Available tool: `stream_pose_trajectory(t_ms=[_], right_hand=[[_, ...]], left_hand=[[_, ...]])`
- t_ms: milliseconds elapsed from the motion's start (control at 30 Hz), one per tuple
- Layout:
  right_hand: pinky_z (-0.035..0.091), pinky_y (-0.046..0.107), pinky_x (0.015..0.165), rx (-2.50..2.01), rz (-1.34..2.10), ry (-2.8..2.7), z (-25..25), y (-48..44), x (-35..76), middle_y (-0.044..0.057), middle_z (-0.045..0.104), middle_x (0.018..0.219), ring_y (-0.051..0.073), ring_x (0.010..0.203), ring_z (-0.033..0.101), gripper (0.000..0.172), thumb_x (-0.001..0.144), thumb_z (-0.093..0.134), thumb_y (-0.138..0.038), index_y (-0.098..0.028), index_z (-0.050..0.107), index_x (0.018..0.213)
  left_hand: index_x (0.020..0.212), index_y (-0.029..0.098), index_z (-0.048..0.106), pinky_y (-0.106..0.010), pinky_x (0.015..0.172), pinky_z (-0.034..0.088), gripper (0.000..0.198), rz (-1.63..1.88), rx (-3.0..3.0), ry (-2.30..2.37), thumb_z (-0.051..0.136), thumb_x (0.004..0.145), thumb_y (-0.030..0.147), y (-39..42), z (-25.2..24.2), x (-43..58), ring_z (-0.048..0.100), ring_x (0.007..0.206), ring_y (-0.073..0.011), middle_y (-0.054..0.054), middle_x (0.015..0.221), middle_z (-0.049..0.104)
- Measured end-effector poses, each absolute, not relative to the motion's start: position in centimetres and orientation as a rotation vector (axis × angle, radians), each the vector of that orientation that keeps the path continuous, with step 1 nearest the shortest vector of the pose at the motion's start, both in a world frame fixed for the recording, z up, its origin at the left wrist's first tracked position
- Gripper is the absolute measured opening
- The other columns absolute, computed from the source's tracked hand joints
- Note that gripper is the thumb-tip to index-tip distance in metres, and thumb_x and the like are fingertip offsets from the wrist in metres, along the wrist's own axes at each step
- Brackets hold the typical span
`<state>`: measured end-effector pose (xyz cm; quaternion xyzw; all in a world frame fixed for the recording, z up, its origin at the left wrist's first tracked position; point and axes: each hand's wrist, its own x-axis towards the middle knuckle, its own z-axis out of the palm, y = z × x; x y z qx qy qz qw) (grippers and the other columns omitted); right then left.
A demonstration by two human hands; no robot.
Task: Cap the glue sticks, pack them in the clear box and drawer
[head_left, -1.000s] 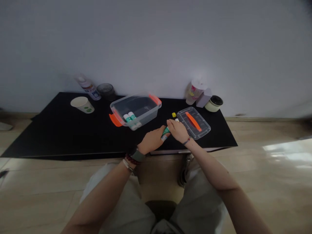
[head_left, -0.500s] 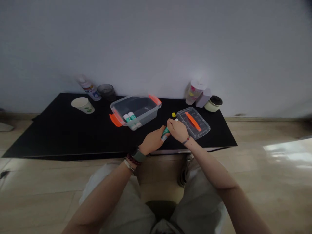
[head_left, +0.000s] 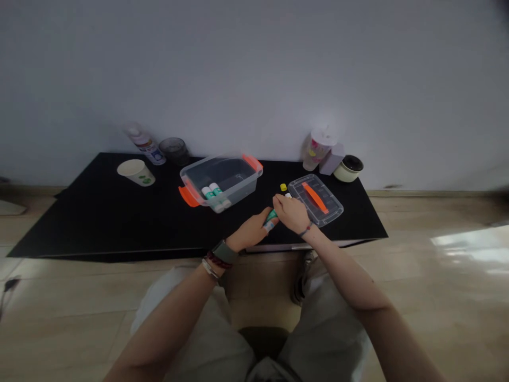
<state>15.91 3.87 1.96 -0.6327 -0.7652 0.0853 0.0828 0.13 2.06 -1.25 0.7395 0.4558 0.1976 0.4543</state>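
Above the front of the black table, my left hand is closed round a green-and-white glue stick. My right hand is closed over the stick's upper end, which its fingers hide. A small white piece shows just beyond the right knuckles; whether it lies on the table I cannot tell. To the left, a clear plastic box with orange latches stands without its lid. Two similar glue sticks lie inside it. The clear lid with an orange handle lies flat beside my right hand.
A small yellow block lies near the lid. Along the back left stand a spray can, a dark cup and a tilted-looking paper cup. At the back right are a clear tumbler, a pale box and a cream pot.
Both hands stay on the glue stick in nearly the same place. The view has shifted very slightly; nothing else has visibly moved.
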Motion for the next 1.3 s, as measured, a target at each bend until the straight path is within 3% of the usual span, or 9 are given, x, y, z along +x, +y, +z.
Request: stream_pose_trajectory(t_ms=[200, 433, 567, 633, 700, 833, 967, 1167, 1300], right_hand=[[0.030, 0.025, 0.058, -1.702, 0.248, -2.240, 2.0, 3.3, 16.1, 0.005, 0.069, 0.080, 0.019, 0.073, 0.065, 0.036, 0.102, 0.037, -0.049, -0.021, 0.060, 0.099], [0.039, 0.025, 0.065, -1.430, 0.331, -2.032, 2.8, 3.3, 17.0, 0.004, 0.064, 0.082, 0.018, 0.073, 0.060, 0.041, 0.103, 0.026, -0.047, -0.018, 0.053, 0.113], [0.039, 0.026, 0.066, -1.452, 0.349, -2.037, 2.6, 3.4, 17.4, 0.004, 0.063, 0.080, 0.019, 0.075, 0.061, 0.037, 0.103, 0.029, -0.045, -0.019, 0.054, 0.110], [0.039, 0.026, 0.066, -1.464, 0.357, -2.053, 2.5, 3.4, 17.5, 0.003, 0.064, 0.079, 0.019, 0.074, 0.062, 0.036, 0.103, 0.031, -0.045, -0.019, 0.055, 0.109], [0.038, 0.026, 0.065, -1.460, 0.354, -2.057, 2.4, 3.4, 17.7, 0.003, 0.064, 0.077, 0.018, 0.073, 0.062, 0.036, 0.102, 0.032, -0.045, -0.019, 0.055, 0.109], [0.038, 0.026, 0.064, -1.446, 0.340, -2.085, 2.4, 3.4, 17.8, 0.002, 0.064, 0.076, 0.017, 0.070, 0.061, 0.036, 0.102, 0.032, -0.045, -0.019, 0.056, 0.108], [0.036, 0.026, 0.063, -1.453, 0.315, -2.168, 2.4, 3.4, 17.8, 0.003, 0.065, 0.076, 0.017, 0.072, 0.063, 0.036, 0.103, 0.033, -0.045, -0.019, 0.057, 0.108], [0.034, 0.025, 0.061, -1.442, 0.281, -2.212, 2.5, 3.6, 18.0, 0.003, 0.068, 0.080, 0.017, 0.072, 0.063, 0.036, 0.103, 0.033, -0.044, -0.019, 0.058, 0.107], [0.033, 0.025, 0.060, -1.447, 0.284, -2.240, 2.6, 3.6, 18.1, 0.005, 0.069, 0.082, 0.016, 0.070, 0.062, 0.037, 0.104, 0.033, -0.044, -0.019, 0.059, 0.107]], left_hand=[[0.104, 0.016, 0.062, -0.039, 0.091, 0.049, 0.028, 0.695, 2.088, 1.161, 0.057, 0.088, 0.038, 2.7, -1.4, -0.2, 0.061, 0.099, -0.0245, -0.012, 0.107, 0.064], [0.113, 0.016, 0.062, -0.039, 0.087, 0.053, 0.037, 1.109, 1.748, 1.345, 0.061, 0.087, 0.043, 7.4, 2.1, -3.0, 0.065, 0.095, -0.0229, -0.009, 0.107, 0.069], [0.137, 0.024, 0.046, -0.038, 0.082, 0.054, 0.058, 1.255, 1.607, 1.586, 0.067, 0.085, 0.037, 12.2, 3.3, -6.1, 0.066, 0.094, -0.0236, -0.011, 0.117, 0.066], [0.149, 0.025, 0.031, -0.039, 0.082, 0.053, 0.075, 1.158, 1.646, 1.737, 0.069, 0.084, 0.033, 13.9, 3.3, -7.1, 0.067, 0.090, -0.0245, -0.011, 0.112, 0.067], [0.152, 0.022, 0.026, -0.040, 0.086, 0.050, 0.078, 0.979, 1.750, 1.843, 0.066, 0.085, 0.029, 15.0, 2.9, -7.8, 0.067, 0.092, -0.0255, -0.011, 0.108, 0.068], [0.139, 0.018, 0.045, -0.036, 0.091, 0.047, 0.058, 0.525, 1.922, 1.907, 0.063, 0.085, 0.026, 16.3, 1.8, -8.3, 0.065, 0.104, -0.0259, -0.013, 0.113, 0.068], [0.135, 0.017, 0.047, -0.032, 0.085, 0.048, 0.059, 0.236, 1.876, 1.941, 0.068, 0.081, 0.028, 17.1, 0.8, -8.3, 0.067, 0.098, -0.0257, -0.013, 0.108, 0.071], [0.129, 0.013, 0.050, -0.030, 0.080, 0.050, 0.060, -0.018, 1.826, 2.021, 0.075, 0.077, 0.032, 18.2, -1.1, -8.3, 0.070, 0.098, -0.0288, -0.018, 0.111, 0.071], [0.118, 0.004, 0.055, -0.036, 0.082, 0.051, 0.060, 0.101, 1.868, 1.999, 0.079, 0.074, 0.037, 18.9, -3.2, -9.2, 0.070, 0.099, -0.0360, -0.025, 0.102, 0.071]])
